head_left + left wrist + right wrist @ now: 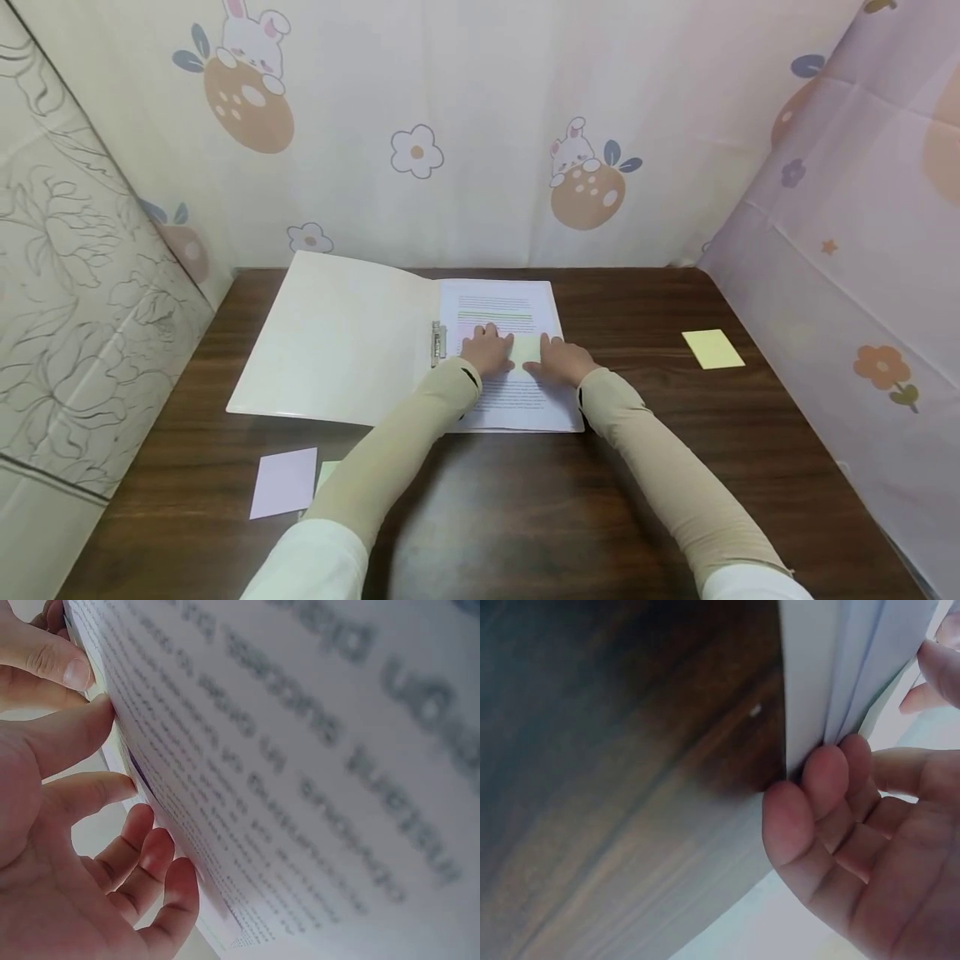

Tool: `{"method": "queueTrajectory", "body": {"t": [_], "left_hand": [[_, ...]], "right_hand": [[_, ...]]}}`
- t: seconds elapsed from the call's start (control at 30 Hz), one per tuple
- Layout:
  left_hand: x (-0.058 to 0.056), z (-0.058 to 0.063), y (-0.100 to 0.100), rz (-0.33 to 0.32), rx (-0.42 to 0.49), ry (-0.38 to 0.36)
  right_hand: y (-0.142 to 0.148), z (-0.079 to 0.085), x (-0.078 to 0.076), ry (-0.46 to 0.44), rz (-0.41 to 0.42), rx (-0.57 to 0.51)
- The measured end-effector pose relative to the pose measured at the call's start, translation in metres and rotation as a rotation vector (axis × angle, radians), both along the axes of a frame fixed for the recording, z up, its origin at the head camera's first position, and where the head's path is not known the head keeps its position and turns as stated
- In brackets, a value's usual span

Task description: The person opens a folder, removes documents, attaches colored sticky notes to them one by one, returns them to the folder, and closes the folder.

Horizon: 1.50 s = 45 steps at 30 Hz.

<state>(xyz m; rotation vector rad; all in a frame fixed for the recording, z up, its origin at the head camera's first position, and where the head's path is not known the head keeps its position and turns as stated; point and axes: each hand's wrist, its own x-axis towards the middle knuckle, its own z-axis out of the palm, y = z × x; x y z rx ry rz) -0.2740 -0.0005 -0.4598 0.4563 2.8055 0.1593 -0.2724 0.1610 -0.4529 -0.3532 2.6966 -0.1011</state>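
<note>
So, at left of centre, the blank white cover (337, 342) of an open folder is lying on the dark brown wood-grain counter (510, 517). A lilac square paper note (283, 483) and a partly hidden pale green paper note (327, 472) are lying below it, toward lower left. A silver metal clip (437, 343) is sitting near the fold. At centre, the left hand (487, 352) is resting on a white printed sheet (517, 400), its fingers loosely spread. A pale yellow-green note (527, 353) is lying on that sheet, right of the left thumb, left of the right; both hands look equally near, and no long axis is showing clearly. The right hand (566, 363) is bracketing it, fingers relaxed, not curling around anything. Far right, a yellow square paper note (713, 349) is lying apart.
</note>
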Motion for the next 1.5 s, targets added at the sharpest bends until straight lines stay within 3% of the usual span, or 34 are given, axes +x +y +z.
{"method": "queueTrajectory", "body": {"t": [0.23, 0.73, 1.1, 1.27, 1.33, 1.37, 1.5], "left_hand": [[0.001, -0.001, 0.001, 0.002, 0.006, 0.009], [0.004, -0.004, 0.003, -0.004, 0.019, 0.016], [0.002, -0.006, -0.003, -0.077, 0.012, 0.073], [0.001, -0.008, -0.008, -0.104, 0.076, 0.071], [0.001, -0.006, -0.011, -0.093, 0.139, 0.054], [-0.002, -0.011, -0.014, -0.095, 0.176, 0.063], [0.002, -0.006, -0.023, -0.059, 0.295, 0.026]], "right_hand": [[0.001, 0.002, 0.003, 0.003, -0.044, -0.027], [0.007, -0.003, 0.004, 0.015, -0.022, -0.063], [0.009, -0.007, 0.003, 0.003, -0.024, -0.076], [0.012, -0.009, 0.001, -0.015, -0.019, -0.085], [0.014, -0.008, 0.0, -0.021, -0.024, -0.12], [0.016, -0.007, 0.0, -0.02, -0.025, -0.139], [0.025, -0.003, -0.001, -0.024, -0.049, -0.245]]}}
